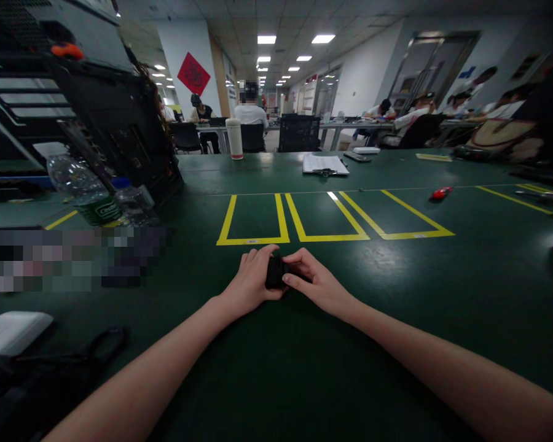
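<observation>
Between my two hands is a small black block-shaped object point(274, 274), low over the green table point(276, 368); its exact kind is too dark to make out. My left hand point(254, 275) wraps round its left side, with the fingers over the far edge and the thumb underneath. From the right, my right hand point(309, 276) pinches the object's right side between thumb and fingers. Whether the object rests on the table or is lifted I cannot tell. Just beyond my hands, yellow tape outlines point(253, 241) mark several open-topped boxes on the table.
A clipboard with paper point(325, 164) and a white tumbler point(235, 139) stand toward the far edge. At right lies a red object point(441, 193). Plastic bottles point(80, 184) and a black computer case point(124, 129) are at left, a black bag point(41, 380) near left. People sit beyond.
</observation>
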A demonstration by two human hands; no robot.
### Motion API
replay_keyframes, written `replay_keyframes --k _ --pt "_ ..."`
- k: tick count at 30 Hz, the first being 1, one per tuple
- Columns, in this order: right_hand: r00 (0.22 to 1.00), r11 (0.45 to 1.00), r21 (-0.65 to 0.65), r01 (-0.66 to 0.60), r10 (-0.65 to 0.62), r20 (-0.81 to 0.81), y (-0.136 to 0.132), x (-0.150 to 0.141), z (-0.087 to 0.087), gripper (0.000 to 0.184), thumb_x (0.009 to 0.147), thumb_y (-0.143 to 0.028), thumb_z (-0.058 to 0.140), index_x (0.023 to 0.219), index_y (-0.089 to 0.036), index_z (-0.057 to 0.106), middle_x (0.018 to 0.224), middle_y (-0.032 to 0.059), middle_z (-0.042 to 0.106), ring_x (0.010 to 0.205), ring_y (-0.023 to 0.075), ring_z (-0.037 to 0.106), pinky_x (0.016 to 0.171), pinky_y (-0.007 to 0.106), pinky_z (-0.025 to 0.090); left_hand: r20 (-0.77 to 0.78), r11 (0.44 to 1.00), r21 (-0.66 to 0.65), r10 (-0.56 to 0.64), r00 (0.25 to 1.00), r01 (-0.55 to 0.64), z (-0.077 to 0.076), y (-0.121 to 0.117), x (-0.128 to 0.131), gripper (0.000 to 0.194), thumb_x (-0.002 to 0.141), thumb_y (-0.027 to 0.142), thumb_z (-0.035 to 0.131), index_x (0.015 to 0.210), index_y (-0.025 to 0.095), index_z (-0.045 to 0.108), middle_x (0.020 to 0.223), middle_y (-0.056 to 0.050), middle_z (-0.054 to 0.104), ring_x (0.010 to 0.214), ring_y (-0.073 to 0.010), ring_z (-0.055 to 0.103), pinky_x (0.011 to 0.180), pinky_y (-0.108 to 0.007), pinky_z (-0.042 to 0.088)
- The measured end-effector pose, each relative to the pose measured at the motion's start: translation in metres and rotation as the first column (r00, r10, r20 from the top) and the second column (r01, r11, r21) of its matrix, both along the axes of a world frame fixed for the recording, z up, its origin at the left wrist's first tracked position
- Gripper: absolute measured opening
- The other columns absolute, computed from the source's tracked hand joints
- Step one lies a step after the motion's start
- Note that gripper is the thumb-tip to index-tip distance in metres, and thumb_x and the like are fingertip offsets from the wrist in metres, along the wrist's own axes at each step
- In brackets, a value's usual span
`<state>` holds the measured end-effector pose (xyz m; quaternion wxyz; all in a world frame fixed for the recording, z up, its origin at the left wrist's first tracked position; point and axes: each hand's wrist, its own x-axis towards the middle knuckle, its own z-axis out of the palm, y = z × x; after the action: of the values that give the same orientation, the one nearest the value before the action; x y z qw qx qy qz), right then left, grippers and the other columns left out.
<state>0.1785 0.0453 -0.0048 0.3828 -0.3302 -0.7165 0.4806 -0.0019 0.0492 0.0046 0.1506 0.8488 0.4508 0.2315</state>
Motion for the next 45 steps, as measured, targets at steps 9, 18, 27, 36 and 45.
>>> replay_keyframes --k 9,18,27,36,45 --pt "1.000 0.999 -0.036 -0.027 0.027 -0.001 -0.0014 0.0012 0.0020 0.023 0.082 -0.021 0.056 0.103 -0.023 0.048 0.106 0.0026 0.055 0.102 0.0180 0.055 0.090 0.039 0.046 -0.007 1.000 -0.013 0.016 1.000 -0.016 0.0007 0.0001 0.0007 0.069 0.064 0.024 0.069 0.121 0.018 0.030 0.116 -0.011 0.046 0.101 -0.0290 0.047 0.081 -0.043 0.041" --pt "0.994 0.998 0.015 0.055 -0.057 0.092 -0.0011 -0.0003 -0.0013 0.027 0.084 -0.023 0.051 0.111 -0.024 0.044 0.110 0.0048 0.053 0.104 0.0194 0.054 0.090 0.042 0.045 0.016 1.000 0.010 0.000 1.000 0.000 -0.0012 0.0006 -0.0007 0.069 0.066 0.026 0.069 0.122 0.017 0.030 0.115 -0.011 0.047 0.101 -0.0276 0.047 0.084 -0.043 0.040" --pt "0.986 0.982 0.184 0.035 -0.063 0.151 -0.0059 -0.0007 0.0048 0.023 0.084 -0.022 0.050 0.107 -0.024 0.046 0.103 0.0036 0.054 0.098 0.0190 0.056 0.089 0.042 0.046 0.007 0.999 0.044 -0.005 1.000 0.004 -0.0038 0.0017 -0.0004 0.071 0.063 0.023 0.070 0.122 0.016 0.030 0.116 -0.011 0.047 0.103 -0.0285 0.046 0.085 -0.042 0.039" --pt "0.982 0.991 0.118 0.067 -0.086 0.169 -0.0026 -0.0011 0.0015 0.026 0.086 -0.023 0.047 0.112 -0.023 0.044 0.110 0.0054 0.053 0.104 0.0191 0.053 0.092 0.042 0.044 -0.004 0.999 0.049 0.006 1.000 -0.006 -0.0042 0.0014 0.0003 0.070 0.066 0.027 0.069 0.122 0.015 0.030 0.115 -0.011 0.047 0.102 -0.0274 0.046 0.087 -0.042 0.038" --pt "0.992 0.996 0.092 0.018 -0.029 0.120 -0.0054 -0.0014 0.0046 0.020 0.086 -0.021 0.048 0.106 -0.024 0.045 0.105 0.0034 0.054 0.100 0.0182 0.056 0.087 0.040 0.048 0.025 1.000 0.021 -0.013 1.000 0.012 -0.0017 0.0005 -0.0008 0.070 0.066 0.026 0.069 0.123 0.017 0.030 0.116 -0.011 0.046 0.103 -0.0281 0.046 0.086 -0.044 0.038"
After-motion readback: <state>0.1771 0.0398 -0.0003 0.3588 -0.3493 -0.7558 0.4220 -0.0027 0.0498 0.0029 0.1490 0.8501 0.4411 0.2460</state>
